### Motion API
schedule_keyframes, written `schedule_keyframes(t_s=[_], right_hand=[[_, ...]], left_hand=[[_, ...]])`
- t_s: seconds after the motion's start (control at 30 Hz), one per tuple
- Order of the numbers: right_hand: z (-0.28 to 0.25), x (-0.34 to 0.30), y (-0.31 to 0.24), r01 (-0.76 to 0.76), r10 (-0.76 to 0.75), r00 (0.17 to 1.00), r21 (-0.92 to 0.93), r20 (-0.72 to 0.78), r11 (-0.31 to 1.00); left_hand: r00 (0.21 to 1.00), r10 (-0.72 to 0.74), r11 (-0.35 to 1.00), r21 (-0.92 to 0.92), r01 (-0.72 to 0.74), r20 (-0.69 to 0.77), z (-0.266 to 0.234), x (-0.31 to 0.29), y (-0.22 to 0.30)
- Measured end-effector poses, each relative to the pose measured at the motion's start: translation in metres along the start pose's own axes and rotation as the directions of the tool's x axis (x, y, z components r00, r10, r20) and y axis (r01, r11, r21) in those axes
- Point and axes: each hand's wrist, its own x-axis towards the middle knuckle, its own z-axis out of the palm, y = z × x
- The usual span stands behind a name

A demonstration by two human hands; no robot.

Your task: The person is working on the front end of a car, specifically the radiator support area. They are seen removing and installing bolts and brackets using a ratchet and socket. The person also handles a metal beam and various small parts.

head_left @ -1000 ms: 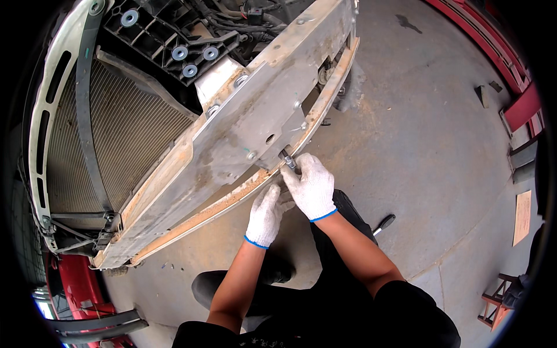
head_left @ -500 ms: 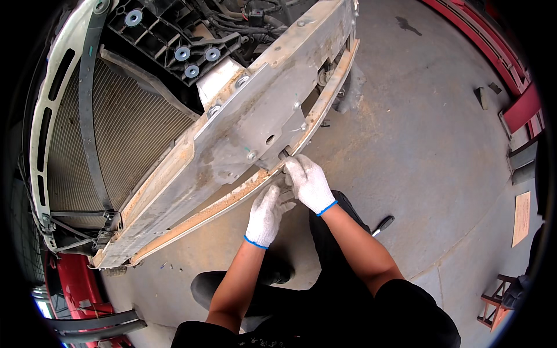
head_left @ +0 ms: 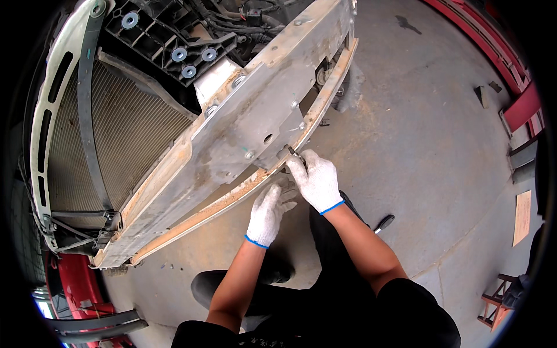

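Note:
In a white knitted glove with a blue cuff, my right hand (head_left: 318, 182) pinches a small dark rod-shaped piece (head_left: 295, 152) at the lower rail's outer edge; its exact kind is unclear. My left hand (head_left: 268, 213), gloved the same way, is just below the rusty lower rail (head_left: 243, 187) with fingers apart and nothing visible in it. Both hands are close to the grey metal bumper beam (head_left: 241, 124) of a stripped car front. A bolt (head_left: 250, 155) and an oval hole (head_left: 268, 139) show on the beam's face.
Behind the beam stand a radiator (head_left: 136, 122) and a black plastic bracket (head_left: 168, 40). A tool with a black handle (head_left: 385, 223) lies on the floor beside my knee. Red machinery (head_left: 487, 46) borders the far right, with a wooden stool (head_left: 496, 301) nearer.
My right hand has shifted slightly right and away from the beam, and more of the dark piece shows. The left hand has barely moved, its fingers a little more spread.

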Motion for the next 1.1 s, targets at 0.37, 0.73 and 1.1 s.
schedule_keyframes(t_s=[0.37,0.73,1.1], right_hand=[[-0.025,-0.015,0.005,0.404,-0.335,0.903,-0.259,0.27,0.878],[0.042,0.006,0.053,-0.465,0.15,0.869,0.882,0.471,-0.079],[0.041,0.027,0.027,-0.405,0.13,0.903,0.912,0.41,-0.065]], left_hand=[[0.992,-0.037,0.988,-0.144,0.055,0.123,0.015,-0.005,0.008],[0.991,0.128,0.944,0.313,-0.107,-0.047,0.013,-0.009,-0.006],[0.895,0.432,-0.335,0.941,0.048,0.108,0.07,0.013,0.017]])
